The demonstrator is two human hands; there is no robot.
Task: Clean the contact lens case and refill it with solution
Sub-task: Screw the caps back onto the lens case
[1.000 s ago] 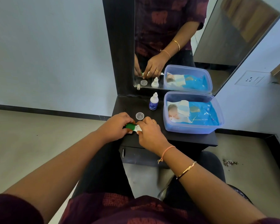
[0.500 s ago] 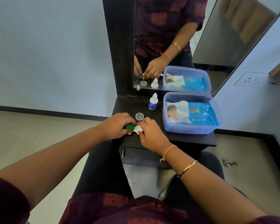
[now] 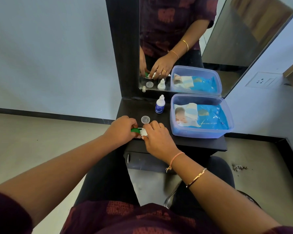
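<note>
Both your forearms extend forward and converge, with your left hand [image 3: 121, 129] and right hand [image 3: 156, 137] knuckles-up and nearly touching, the curled fingers of each pinching opposite ends of the contact lens case [image 3: 139, 131].

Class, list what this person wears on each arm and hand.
The left hand and forearm are bare below a dark maroon sleeve. The right wrist carries an orange thread bracelet and a thin gold bangle; the right hand has a finger ring.
</note>
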